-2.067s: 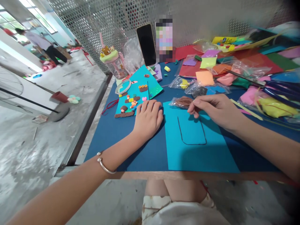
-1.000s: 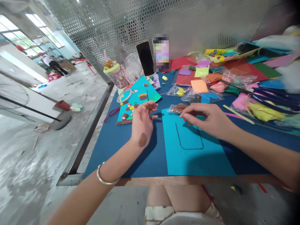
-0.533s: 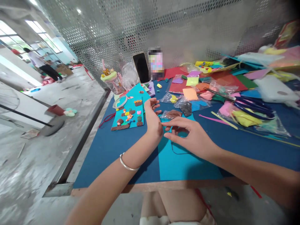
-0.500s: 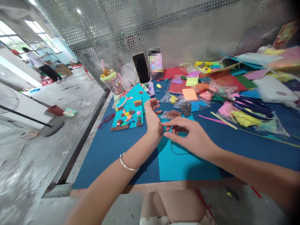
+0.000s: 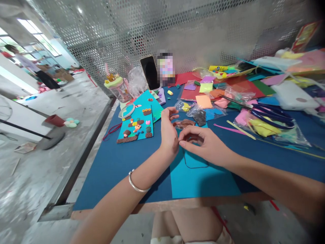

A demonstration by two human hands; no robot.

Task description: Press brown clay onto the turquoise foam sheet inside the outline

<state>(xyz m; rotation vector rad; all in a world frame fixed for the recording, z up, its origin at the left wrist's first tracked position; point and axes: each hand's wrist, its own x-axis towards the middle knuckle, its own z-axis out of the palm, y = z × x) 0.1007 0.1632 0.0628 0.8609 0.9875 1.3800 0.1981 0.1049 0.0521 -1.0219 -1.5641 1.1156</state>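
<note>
My left hand is turned on its side over the table, fingers loosely curled and apart, with a small dark brown spot on the heel of its palm. Right against that heel, my right hand has thumb and index finger pinched together; whatever lies between the tips is too small to make out. Beneath both hands lies a bright blue sheet with a thin dark rounded outline, partly hidden by my right hand. Just beyond the fingers is a bag of brown clay.
To the left stands a blue card decorated with clay figures. Behind it are a cup and a phone. Bagged clay, coloured paper and blue-handled scissors crowd the right side. A person stands far left.
The thumb and index finger of my right hand have come together at the heel of my left palm; before, they were apart. The camera view has shifted slightly.
</note>
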